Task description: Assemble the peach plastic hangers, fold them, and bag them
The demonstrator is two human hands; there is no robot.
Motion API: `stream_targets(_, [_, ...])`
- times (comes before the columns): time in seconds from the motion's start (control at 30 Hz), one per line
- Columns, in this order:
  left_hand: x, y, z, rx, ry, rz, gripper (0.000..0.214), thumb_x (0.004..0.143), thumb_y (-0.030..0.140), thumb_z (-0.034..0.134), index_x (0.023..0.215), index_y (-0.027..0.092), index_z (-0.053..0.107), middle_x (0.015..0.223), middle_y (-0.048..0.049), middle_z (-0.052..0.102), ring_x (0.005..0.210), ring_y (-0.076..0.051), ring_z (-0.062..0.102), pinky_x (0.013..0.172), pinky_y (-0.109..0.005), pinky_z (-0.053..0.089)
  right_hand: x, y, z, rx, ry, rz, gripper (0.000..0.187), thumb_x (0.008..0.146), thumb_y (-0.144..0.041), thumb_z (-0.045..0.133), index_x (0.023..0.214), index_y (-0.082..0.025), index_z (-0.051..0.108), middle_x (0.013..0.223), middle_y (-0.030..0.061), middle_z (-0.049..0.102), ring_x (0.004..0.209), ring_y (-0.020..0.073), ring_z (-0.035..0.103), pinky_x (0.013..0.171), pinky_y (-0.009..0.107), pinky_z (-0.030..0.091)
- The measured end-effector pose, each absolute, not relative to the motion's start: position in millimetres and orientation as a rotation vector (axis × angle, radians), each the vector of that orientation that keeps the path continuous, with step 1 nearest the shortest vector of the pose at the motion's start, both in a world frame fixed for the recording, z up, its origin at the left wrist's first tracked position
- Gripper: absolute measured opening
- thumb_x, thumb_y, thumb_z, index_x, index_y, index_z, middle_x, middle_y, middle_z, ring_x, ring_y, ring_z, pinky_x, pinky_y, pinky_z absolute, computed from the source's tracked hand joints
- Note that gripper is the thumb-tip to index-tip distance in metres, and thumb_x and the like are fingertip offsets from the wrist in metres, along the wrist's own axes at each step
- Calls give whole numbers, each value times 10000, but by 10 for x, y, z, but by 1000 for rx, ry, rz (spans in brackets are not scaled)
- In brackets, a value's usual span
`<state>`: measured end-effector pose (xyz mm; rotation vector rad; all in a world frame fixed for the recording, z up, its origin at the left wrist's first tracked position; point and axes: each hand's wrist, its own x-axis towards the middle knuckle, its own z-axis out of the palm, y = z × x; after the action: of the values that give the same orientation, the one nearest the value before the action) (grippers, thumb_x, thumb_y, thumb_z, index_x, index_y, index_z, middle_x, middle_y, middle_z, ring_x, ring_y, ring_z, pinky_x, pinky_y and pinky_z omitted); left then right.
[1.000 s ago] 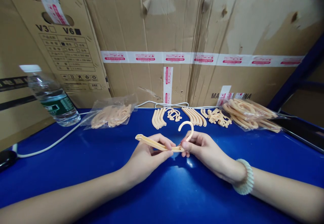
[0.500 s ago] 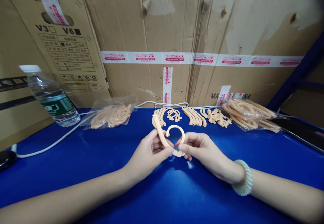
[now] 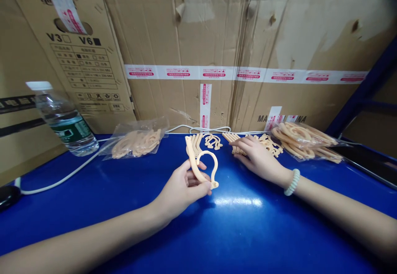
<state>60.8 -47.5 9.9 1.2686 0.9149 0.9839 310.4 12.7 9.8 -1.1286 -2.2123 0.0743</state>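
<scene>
My left hand [image 3: 182, 189] is closed on a peach plastic hanger piece [image 3: 201, 164], a curved arm with a hook joined to it, held upright above the blue table [image 3: 124, 191]. My right hand [image 3: 256, 156] lies further back with its fingers stretched over a row of curved peach arms [image 3: 233, 138]. Another row of arms [image 3: 194, 141] and a small pile of hooks [image 3: 212, 140] lie just behind the held piece. More small peach parts [image 3: 271, 144] sit right of my right hand.
Plastic bags of peach parts lie at the back left [image 3: 136, 141] and back right [image 3: 305, 139]. A water bottle [image 3: 63, 119] stands at the left, with a white cable [image 3: 62, 177] running along the table. Cardboard boxes [image 3: 201, 46] wall the back. A dark flat object [image 3: 369, 160] lies at the right.
My right hand let go of the hook and reached back to the row of curved arms. My left hand turned the joined piece from lying flat to upright.
</scene>
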Motion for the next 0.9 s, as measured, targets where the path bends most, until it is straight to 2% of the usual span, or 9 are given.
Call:
stream_targets(0.07, [611,-472,94,1256,916,985,428,632,143,774,946,178,485,698,45,698,607,-98,658,638,-229,509,3205,225,66,-1123,-2266,24,224,883,-190,572,1077,-193,686,1106,145,670,1124,342,536,986,591,374])
stream_targets(0.2, [617,-468,62,1283,902,1007,410,635,149,756,948,179,493,701,57,663,592,-100,655,611,-231,505,3229,281,9,-1095,-2309,-9,179,903,-174,542,946,-200,714,961,128,676,996,318,562,912,551,418])
stream_targets(0.3, [618,-473,43,1288,890,1013,392,642,167,743,945,179,494,711,60,637,576,-108,661,596,-243,512,3177,247,28,-1039,-2265,46,153,902,-200,554,865,-205,702,929,111,652,937,289,568,880,502,447])
stream_targets(0.4, [615,-478,39,1282,885,1014,395,651,174,738,955,181,487,723,55,633,577,-114,668,587,-245,510,3112,173,88,-989,-2129,143,148,928,-236,528,882,-208,665,971,100,633,936,254,594,863,442,485])
stream_targets(0.47, [611,-474,39,1283,882,1016,397,653,181,740,958,180,486,725,52,632,584,-113,666,590,-243,509,3052,96,133,-981,-2010,206,172,972,-280,467,979,-210,624,987,93,637,855,215,626,781,393,528])
stream_targets(0.57, [603,-463,38,1300,876,1021,397,653,181,745,957,177,490,732,55,626,603,-108,662,602,-238,503,2925,-67,194,-913,-1762,485,203,996,-351,444,1086,-221,571,1052,83,664,711,157,655,648,327,558])
stream_targets(0.7, [593,-458,43,1336,864,1028,382,670,165,732,969,180,496,744,54,624,633,-114,660,623,-246,496,2742,-305,243,-752,-1262,1146,215,859,-387,682,982,-213,656,1109,72,697,840,173,705,798,338,573])
stream_targets(0.77, [591,-464,46,1348,861,1022,383,674,161,728,978,185,497,755,51,622,649,-119,658,634,-254,495,2681,-390,244,-766,-1133,1288,211,826,-384,722,931,-204,692,1086,67,714,873,171,701,849,332,558])
stream_targets(0.9, [593,-476,44,1353,858,1010,411,644,146,744,971,195,500,762,56,602,651,-120,644,643,-263,494,2619,-470,198,-855,-1033,1401,241,727,-313,816,900,-190,702,1010,59,729,836,153,683,847,320,550])
